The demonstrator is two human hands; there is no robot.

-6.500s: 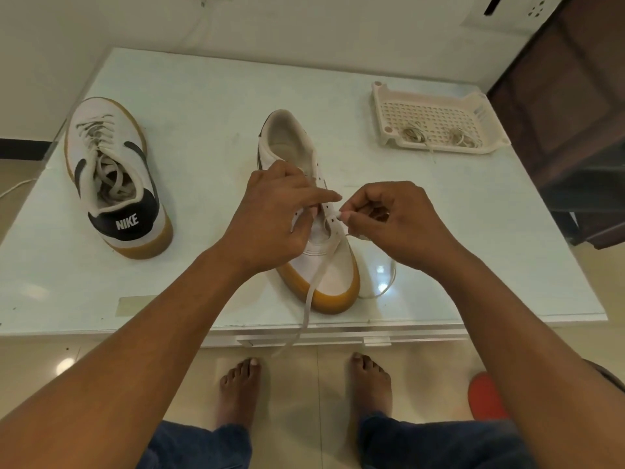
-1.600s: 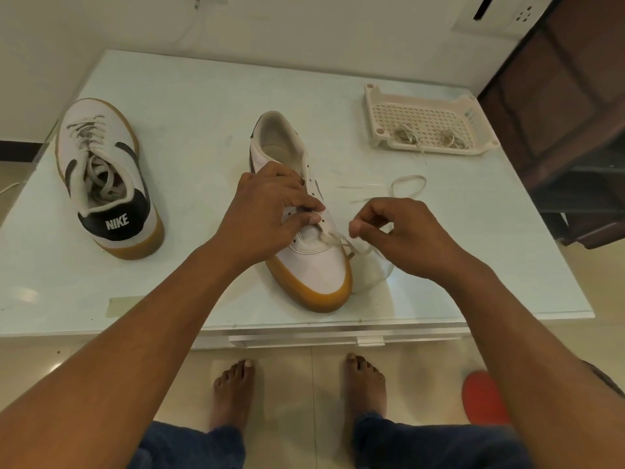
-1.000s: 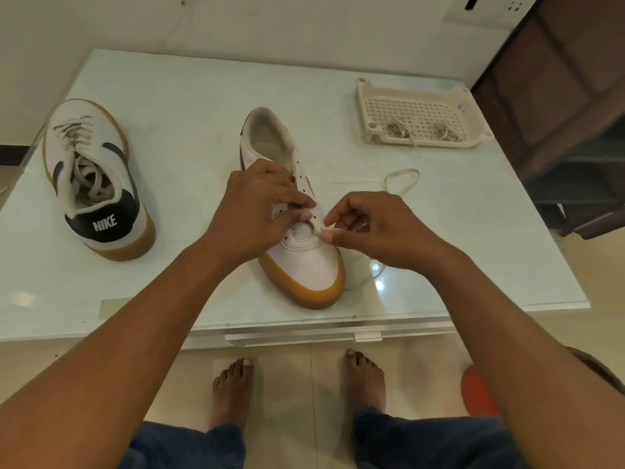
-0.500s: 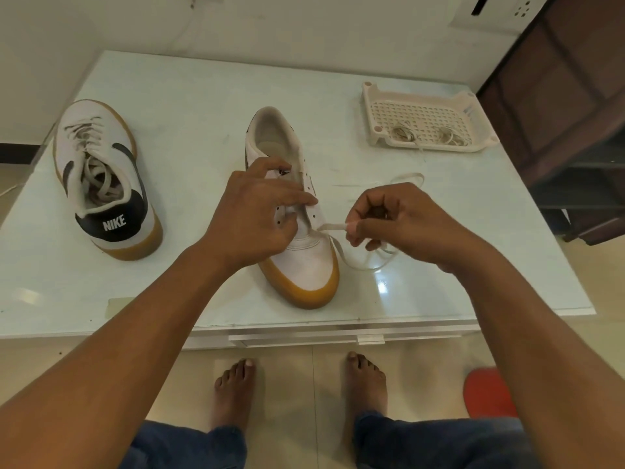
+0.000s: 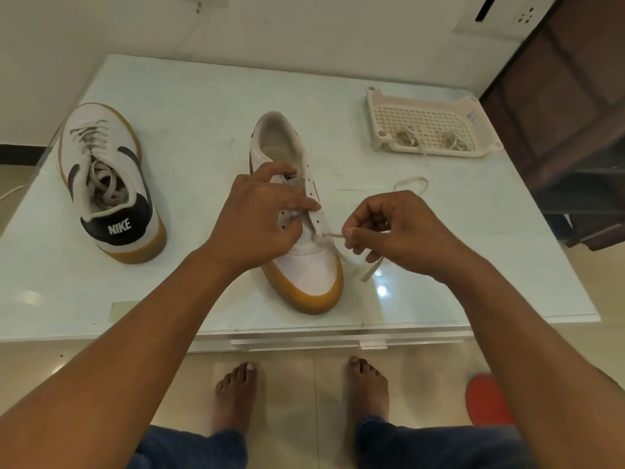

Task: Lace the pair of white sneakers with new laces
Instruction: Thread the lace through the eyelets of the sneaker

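The left hand [image 5: 257, 218] is steadying the unlaced sneaker [image 5: 311, 265] mid-bench [image 5: 203, 113], its grip pinching the eyelet flap. The right hand [image 5: 389, 228] is pinching the white lace [image 5: 333, 235] in a narrow grip just beside the lowest eyelets. The lace is probably wanting a gentle, flat pull, without twists.

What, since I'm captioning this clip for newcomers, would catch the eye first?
In the centre, the left hand grips the upper of a white gum-soled sneaker while the right hand pinches a flat white lace threaded through it. A laced white sneaker with a black NIKE heel sits left; a cream perforated plastic tray holding lace bundles, back right.
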